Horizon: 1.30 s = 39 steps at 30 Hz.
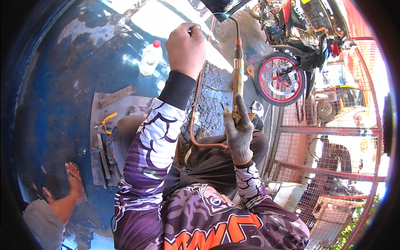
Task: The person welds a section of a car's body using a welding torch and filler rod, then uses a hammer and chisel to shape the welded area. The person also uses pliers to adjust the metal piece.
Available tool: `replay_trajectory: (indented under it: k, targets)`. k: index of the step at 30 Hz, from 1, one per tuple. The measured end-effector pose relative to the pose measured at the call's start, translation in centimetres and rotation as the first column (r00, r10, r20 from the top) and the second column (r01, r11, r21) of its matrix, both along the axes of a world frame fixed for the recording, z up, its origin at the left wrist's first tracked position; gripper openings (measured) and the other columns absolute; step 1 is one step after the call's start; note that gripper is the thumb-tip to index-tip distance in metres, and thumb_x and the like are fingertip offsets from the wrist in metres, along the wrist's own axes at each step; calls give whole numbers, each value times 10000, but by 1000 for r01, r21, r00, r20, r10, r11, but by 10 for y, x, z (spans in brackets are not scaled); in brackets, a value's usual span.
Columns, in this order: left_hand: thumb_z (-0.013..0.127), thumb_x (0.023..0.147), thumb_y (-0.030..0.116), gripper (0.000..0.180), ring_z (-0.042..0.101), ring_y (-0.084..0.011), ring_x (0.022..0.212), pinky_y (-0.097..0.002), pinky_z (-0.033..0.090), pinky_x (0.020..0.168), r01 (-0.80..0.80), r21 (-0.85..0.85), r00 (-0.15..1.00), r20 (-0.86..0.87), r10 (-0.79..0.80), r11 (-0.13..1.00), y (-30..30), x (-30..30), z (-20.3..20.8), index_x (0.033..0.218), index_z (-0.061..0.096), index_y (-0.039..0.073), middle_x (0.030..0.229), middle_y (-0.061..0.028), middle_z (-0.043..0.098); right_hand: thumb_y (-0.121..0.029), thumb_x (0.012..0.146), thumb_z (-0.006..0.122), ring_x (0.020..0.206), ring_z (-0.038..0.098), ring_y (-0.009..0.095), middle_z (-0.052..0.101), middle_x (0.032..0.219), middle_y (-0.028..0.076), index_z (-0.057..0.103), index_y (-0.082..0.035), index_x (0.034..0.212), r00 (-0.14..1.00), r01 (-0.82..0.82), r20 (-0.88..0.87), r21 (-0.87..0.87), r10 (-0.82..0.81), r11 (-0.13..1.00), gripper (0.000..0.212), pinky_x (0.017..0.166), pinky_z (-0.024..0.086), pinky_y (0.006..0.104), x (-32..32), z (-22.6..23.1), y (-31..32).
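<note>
Gloved, my right grip [239, 134] holds the low end of the torch [238, 77]. It points straight ahead, bent tip [237, 26] near the black piece [222, 7]. My bare left grip [186, 48] is curled closed, left of the tip; I cannot tell what it holds.

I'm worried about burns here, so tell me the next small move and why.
Probably ease the bare left hand a little farther from the bent tip of the torch. A bright glow shows there, by the lower corner of the dark piece; the right hand, on the torch, wears a glove, but the left has none.
</note>
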<state>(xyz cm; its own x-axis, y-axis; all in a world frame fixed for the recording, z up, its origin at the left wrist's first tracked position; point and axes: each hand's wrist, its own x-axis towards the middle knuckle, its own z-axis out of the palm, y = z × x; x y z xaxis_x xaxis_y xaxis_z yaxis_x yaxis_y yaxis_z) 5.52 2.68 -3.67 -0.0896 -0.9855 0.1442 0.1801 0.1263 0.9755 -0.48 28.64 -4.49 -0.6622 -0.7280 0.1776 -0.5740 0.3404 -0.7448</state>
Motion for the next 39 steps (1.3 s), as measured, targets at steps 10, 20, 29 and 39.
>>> replay_trajectory:
  k: [10, 20, 29, 39]
  targets:
    - [580, 978, 195, 279, 730, -436, 901, -469, 573, 837, -26, -31, 998, 47, 28, 999, 0, 2, 4, 964, 768, -12, 929, -243, 753, -89, 990, 700, 709, 523, 58, 650, 812, 27, 500, -93, 1580, 996, 1, -88, 97, 8, 995, 623, 651, 508, 275, 5, 14, 0]
    - [576, 976, 211, 309, 723, -444, 910, -480, 567, 854, 1, -13, 999, 41, 0, 1000, -3, 1, -2, 963, 756, -41, 945, -259, 747, -101, 974, 713, 692, 493, 40, 613, 772, -6, 522, -81, 1562, 992, -29, -121, 53, 35, 998, 619, 648, 496, 245, 0, 22, 5]
    - [585, 981, 213, 308, 719, -439, 970, -479, 560, 908, -7, 3, 1000, 29, 7, 1000, -6, -2, -8, 989, 756, -42, 1001, -261, 750, -54, 980, 695, 732, 459, 31, 593, 856, -21, 513, -23, 1554, 997, -43, -64, 13, 44, 999, 603, 641, 463, 221, 2, 31, 1]
    - [583, 978, 204, 307, 724, -441, 956, -480, 565, 902, -1, -22, 999, 50, 2, 1000, -5, 0, -7, 995, 757, -49, 998, -263, 751, -58, 987, 688, 712, 459, 39, 578, 843, -20, 514, -33, 1556, 1000, -8, -27, 86, 11, 996, 596, 627, 456, 224, 4, 37, 1]
